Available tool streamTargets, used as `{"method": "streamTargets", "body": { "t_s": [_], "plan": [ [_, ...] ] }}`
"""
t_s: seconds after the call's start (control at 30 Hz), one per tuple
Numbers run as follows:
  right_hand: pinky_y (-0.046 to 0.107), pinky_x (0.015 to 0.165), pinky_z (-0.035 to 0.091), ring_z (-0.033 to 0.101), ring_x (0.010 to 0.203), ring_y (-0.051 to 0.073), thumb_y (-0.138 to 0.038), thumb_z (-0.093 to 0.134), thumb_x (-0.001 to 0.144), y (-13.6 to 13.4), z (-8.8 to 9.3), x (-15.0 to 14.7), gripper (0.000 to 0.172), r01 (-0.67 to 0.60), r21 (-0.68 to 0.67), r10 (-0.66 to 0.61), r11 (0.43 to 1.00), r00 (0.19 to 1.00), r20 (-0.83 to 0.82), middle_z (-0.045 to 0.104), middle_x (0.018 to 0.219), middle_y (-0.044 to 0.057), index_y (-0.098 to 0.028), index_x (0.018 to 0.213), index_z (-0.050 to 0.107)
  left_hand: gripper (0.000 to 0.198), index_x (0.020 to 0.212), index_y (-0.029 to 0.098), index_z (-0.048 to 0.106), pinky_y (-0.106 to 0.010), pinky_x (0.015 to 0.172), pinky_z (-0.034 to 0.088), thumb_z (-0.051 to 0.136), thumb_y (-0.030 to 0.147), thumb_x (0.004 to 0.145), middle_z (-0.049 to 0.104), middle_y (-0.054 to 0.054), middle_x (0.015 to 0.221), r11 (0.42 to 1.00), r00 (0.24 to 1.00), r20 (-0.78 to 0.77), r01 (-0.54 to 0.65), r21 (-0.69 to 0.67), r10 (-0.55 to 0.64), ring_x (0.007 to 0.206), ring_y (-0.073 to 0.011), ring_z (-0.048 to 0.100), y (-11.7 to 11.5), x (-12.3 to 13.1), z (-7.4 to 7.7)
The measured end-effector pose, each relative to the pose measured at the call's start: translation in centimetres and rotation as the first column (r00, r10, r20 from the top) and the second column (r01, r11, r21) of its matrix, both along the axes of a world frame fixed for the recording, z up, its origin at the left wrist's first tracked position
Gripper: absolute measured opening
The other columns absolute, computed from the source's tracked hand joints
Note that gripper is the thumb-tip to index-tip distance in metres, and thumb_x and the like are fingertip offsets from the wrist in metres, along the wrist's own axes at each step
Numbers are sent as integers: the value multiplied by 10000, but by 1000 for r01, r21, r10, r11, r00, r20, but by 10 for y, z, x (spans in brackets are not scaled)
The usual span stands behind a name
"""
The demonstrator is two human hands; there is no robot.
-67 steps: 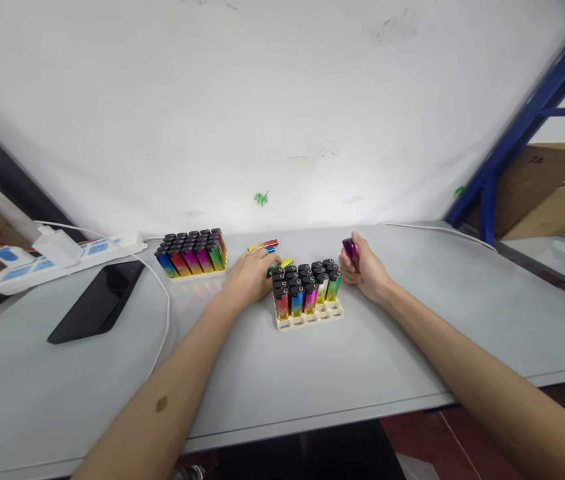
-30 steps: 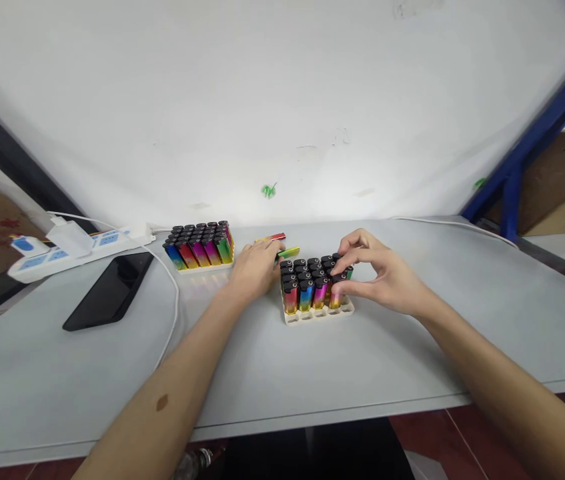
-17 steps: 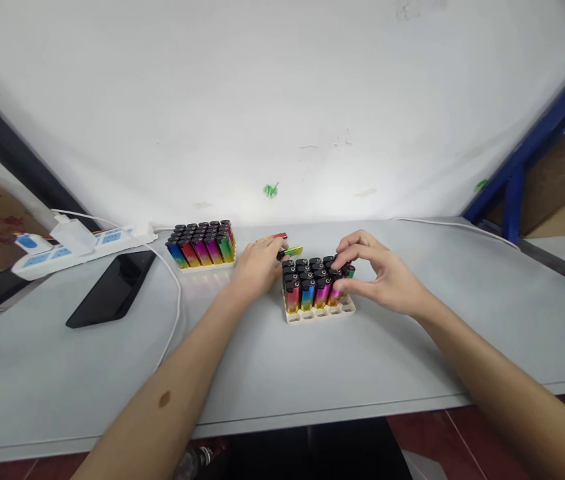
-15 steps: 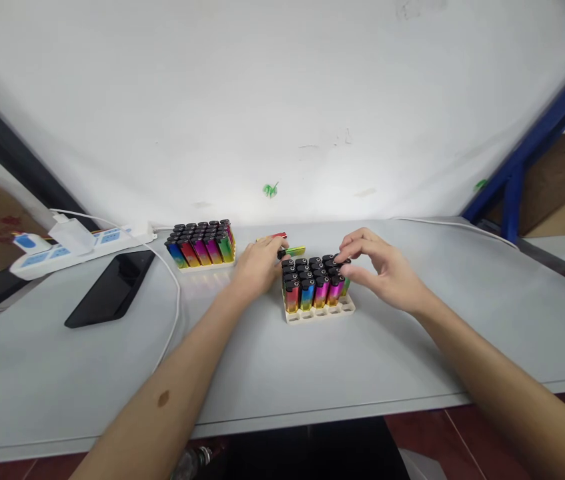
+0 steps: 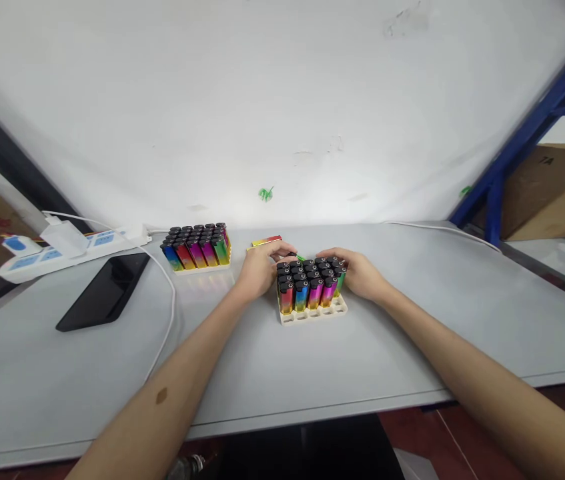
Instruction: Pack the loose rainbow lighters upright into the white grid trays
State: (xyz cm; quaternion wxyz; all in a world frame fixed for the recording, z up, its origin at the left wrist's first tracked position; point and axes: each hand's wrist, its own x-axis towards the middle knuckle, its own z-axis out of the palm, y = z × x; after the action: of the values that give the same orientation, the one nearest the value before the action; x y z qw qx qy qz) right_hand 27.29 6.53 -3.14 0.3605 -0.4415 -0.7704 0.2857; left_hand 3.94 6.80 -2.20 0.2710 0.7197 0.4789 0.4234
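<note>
Upright black-topped lighters (image 5: 301, 293) in shiny colours fill most of a cream tray (image 5: 315, 316); the tray's front row of holes is bare. My left hand (image 5: 258, 270) curves round behind the tray's left back corner, its fingers closed near a green lighter (image 5: 301, 258) that is mostly hidden. At the right back corner, my right hand (image 5: 357, 272) is bent beside the lighters, its fingertips partly hidden behind them. A red and yellow lighter (image 5: 267, 241) lies behind my left hand.
Further left stands a second tray of lighters (image 5: 195, 250). A black phone (image 5: 103, 292), a white cable (image 5: 173, 293) and a power strip (image 5: 75, 248) lie on the left of the grey table (image 5: 312, 373). Cardboard boxes (image 5: 552, 193) stand beyond the blue frame at right.
My right hand has moved left and down behind the tray's right back corner. My left hand has shifted, uncovering the red and yellow lighter, and the green one now lies mostly hidden between the hands.
</note>
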Motion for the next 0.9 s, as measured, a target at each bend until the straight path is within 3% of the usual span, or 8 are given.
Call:
{"method": "streamTargets", "body": {
  "t_s": [0.17, 0.3, 0.43, 0.53, 0.67, 0.8, 0.9],
  "plan": [
    [365, 956, 479, 659, 1067, 235, -106, 565, 747, 5, 1, 0, 366, -123, 8, 123, 992, 992, -19, 721, 1143, 50, -215, 1051, 737, 219, 904, 208, 723, -318, 738, 502, 682, 379, 773, 749, -32, 950, 999, 996, 89, 23, -34, -20, 760, -167, 632, 5, 2, -8],
    [367, 923, 491, 653, 1055, 240, -105, 573, 743, 5, 3, 2, 323, -158, -30, 158, 987, 988, -4, 719, 1124, 51, -213, 1002, 735, 265, 963, 196, 706, -313, 717, 522, 633, 407, 820, 759, -34, 931, 998, 998, -10, 60, -14, -60, 781, -180, 664, 8, 2, -12],
    [351, 827, 501, 653, 917, 220, -135, 612, 723, 6, 2, 1, 242, -61, -109, 62, 992, 998, -1, 726, 986, 43, -193, 946, 689, 307, 1100, 191, 674, -321, 793, 537, 506, 372, 918, 749, -45, 1015, 997, 987, -157, 55, 46, -47, 890, -186, 680, 10, -3, -13],
    [305, 716, 481, 627, 766, 170, -239, 605, 787, 7, 1, 1, 121, 77, -179, -97, 981, 989, -110, 706, 858, 26, -184, 894, 626, 293, 1161, 210, 650, -374, 985, 468, 496, 292, 926, 682, -56, 1214, 990, 952, -294, -43, 136, 82, 1127, -217, 591, 11, -10, -10],
    [272, 624, 445, 568, 634, 120, -382, 618, 825, 11, 1, 7, 193, 170, -287, -272, 943, 890, -366, 669, 780, 5, -196, 840, 570, 345, 1243, 220, 600, -449, 1075, 376, 485, 253, 919, 626, -72, 1300, 967, 852, -469, -154, 204, 235, 1248, -271, 467, 10, -19, -7],
    [256, 576, 428, 498, 585, 105, -484, 712, 762, 14, 4, 15, 312, 198, -290, -332, 936, 772, -542, 544, 654, -27, -201, 740, 582, 394, 1299, 212, 554, -464, 1061, 382, 484, 287, 919, 572, -89, 1375, 967, 771, -586, -170, 189, 251, 1257, -294, 464, 9, -21, -9],
    [266, 581, 470, 558, 638, 126, -555, 722, 734, 12, 10, 16, 383, 185, -350, -378, 918, 671, -638, 576, 737, -14, -219, 748, 538, 395, 1298, 191, 552, -483, 1051, 387, 447, 305, 935, 548, -105, 1405, 968, 725, -642, -169, 186, 250, 1264, -311, 462, 8, -21, -10]
  ]
}}
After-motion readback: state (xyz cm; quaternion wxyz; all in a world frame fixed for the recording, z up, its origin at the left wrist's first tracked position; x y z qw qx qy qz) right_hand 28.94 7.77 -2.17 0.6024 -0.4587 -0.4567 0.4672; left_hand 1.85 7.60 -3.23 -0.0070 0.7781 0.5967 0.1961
